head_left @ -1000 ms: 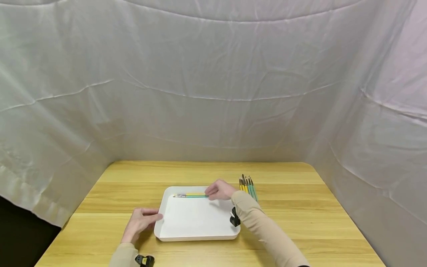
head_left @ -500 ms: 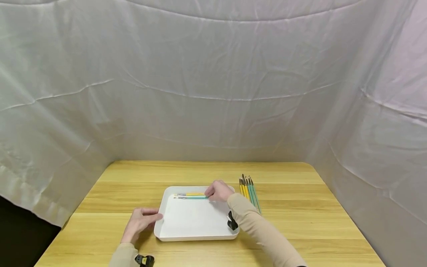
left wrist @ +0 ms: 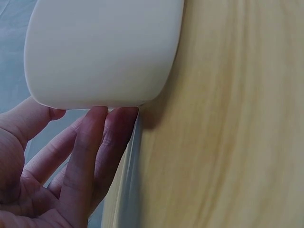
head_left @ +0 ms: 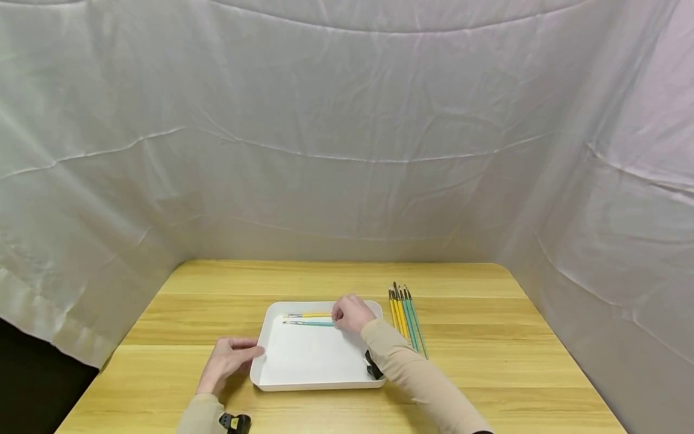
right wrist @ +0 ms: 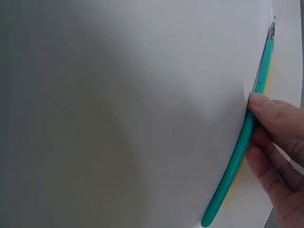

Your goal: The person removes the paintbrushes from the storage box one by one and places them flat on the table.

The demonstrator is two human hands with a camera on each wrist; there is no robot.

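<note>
With the left hand [head_left: 226, 357] resting straight fingers [left wrist: 90, 142] against the tray [head_left: 314, 367] edge, the right hand [head_left: 352, 313] pinches the green brush [head_left: 309, 323] on the tray's far side, beside the yellow brush [head_left: 310, 315], which a careless release might nudge.

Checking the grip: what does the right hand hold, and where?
The right hand pinches the green paintbrush partway along its handle, inside the white tray.
</note>
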